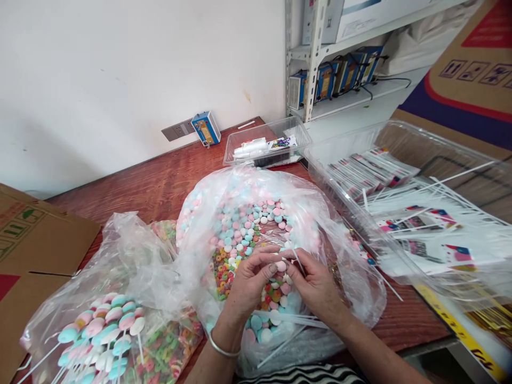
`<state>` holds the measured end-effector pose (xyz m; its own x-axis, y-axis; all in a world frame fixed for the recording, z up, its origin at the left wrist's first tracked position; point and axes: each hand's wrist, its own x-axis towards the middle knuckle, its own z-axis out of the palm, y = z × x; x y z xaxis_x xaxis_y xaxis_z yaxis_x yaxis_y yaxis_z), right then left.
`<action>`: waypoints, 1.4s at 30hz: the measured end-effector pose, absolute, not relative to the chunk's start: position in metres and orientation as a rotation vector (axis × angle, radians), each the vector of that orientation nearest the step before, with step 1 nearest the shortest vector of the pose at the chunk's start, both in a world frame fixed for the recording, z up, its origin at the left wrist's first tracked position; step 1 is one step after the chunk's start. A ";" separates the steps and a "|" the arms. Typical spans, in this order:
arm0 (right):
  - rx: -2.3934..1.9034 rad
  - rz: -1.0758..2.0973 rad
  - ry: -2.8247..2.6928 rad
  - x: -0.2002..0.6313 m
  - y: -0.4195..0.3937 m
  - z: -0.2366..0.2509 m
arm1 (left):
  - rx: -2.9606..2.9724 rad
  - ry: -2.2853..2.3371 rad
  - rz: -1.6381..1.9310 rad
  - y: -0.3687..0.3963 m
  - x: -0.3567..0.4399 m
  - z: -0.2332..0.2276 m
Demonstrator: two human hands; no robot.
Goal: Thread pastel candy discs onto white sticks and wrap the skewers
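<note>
Both hands meet over an open clear plastic bag (196, 266) full of pastel candies (236, 229). My left hand (256, 274), a bangle on its wrist, pinches a round pink candy (281, 265) between thumb and fingers. My right hand (310, 280) is closed close beside it, with a thin white stick (296, 257) at its fingers. Whether the stick enters the candy cannot be made out. Small ring-shaped candies (224, 272) lie in the bag near my left hand. More white sticks (296, 319) rest across the bag below the hands.
At left, finished candy lollipops (108, 325) and ring candies (164, 341) fill another plastic bag. A clear bin (340, 205) at right holds sticks and printed cards. Behind stand a smaller clear tray (266, 157) and a blue box (206, 129). Cardboard boxes (36, 256) flank the table.
</note>
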<state>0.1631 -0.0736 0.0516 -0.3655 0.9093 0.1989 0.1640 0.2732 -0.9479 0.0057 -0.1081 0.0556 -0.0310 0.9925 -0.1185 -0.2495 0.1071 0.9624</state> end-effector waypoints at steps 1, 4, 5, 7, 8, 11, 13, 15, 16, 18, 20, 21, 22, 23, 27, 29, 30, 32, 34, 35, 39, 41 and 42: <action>-0.965 1.198 -1.724 0.164 -0.074 0.052 | 0.924 1.116 1.270 -0.108 0.006 0.056; -0.959 1.295 -1.682 0.165 -0.075 0.050 | 0.923 1.139 1.269 -0.108 0.007 0.057; -0.960 1.318 -1.666 0.166 -0.076 0.049 | 0.912 1.138 1.271 -0.108 0.007 0.057; -0.965 1.360 -1.644 0.166 -0.078 0.047 | 0.866 1.139 1.285 -0.109 0.007 0.057; -0.976 1.378 -1.637 0.165 -0.079 0.047 | 0.838 1.140 1.294 -0.110 0.007 0.056; -1.042 1.433 -1.594 0.162 -0.081 0.047 | 0.762 1.136 1.277 -0.112 0.008 0.052; -1.071 1.470 -1.560 0.161 -0.080 0.049 | 0.734 1.132 1.245 -0.113 0.010 0.050; -1.067 1.454 -1.597 0.161 -0.078 0.051 | 0.725 1.159 1.240 -0.113 0.011 0.049; -1.067 1.401 -1.653 0.162 -0.076 0.052 | 0.717 1.179 1.255 -0.113 0.011 0.048; -1.087 1.235 -1.788 0.166 -0.075 0.053 | 0.668 1.225 1.308 -0.111 0.011 0.049; -1.156 1.110 -1.907 0.171 -0.076 0.053 | 0.586 1.265 1.368 -0.107 0.010 0.048; -1.198 1.097 -1.958 0.173 -0.078 0.052 | 0.547 1.280 1.398 -0.106 0.009 0.048; -1.231 1.116 -2.008 0.175 -0.081 0.053 | 0.517 1.290 1.424 -0.104 0.008 0.048; -1.245 1.160 -2.058 0.176 -0.085 0.053 | 0.495 1.295 1.445 -0.102 0.007 0.048; -1.136 1.379 -2.124 0.173 -0.096 0.061 | 0.469 1.298 1.513 -0.100 0.006 0.047; -1.102 1.438 -2.078 0.170 -0.098 0.065 | 0.481 1.296 1.512 -0.101 0.007 0.047; -1.102 1.456 -2.052 0.169 -0.097 0.066 | 0.487 1.296 1.504 -0.102 0.007 0.047; -1.110 1.487 -2.007 0.168 -0.095 0.068 | 0.502 1.299 1.483 -0.104 0.008 0.047; -1.099 1.507 -1.968 0.168 -0.094 0.069 | 0.529 1.289 1.464 -0.105 0.008 0.048; -1.091 1.508 -1.949 0.169 -0.093 0.069 | 0.544 1.280 1.457 -0.106 0.008 0.049; -1.089 1.520 -1.915 0.170 -0.094 0.073 | 0.551 1.273 1.467 -0.106 0.007 0.048; -1.081 1.541 -1.906 0.170 -0.095 0.074 | 0.544 1.292 1.475 -0.106 0.007 0.047; -1.073 1.548 -1.902 0.170 -0.096 0.075 | 0.547 1.302 1.476 -0.106 0.007 0.046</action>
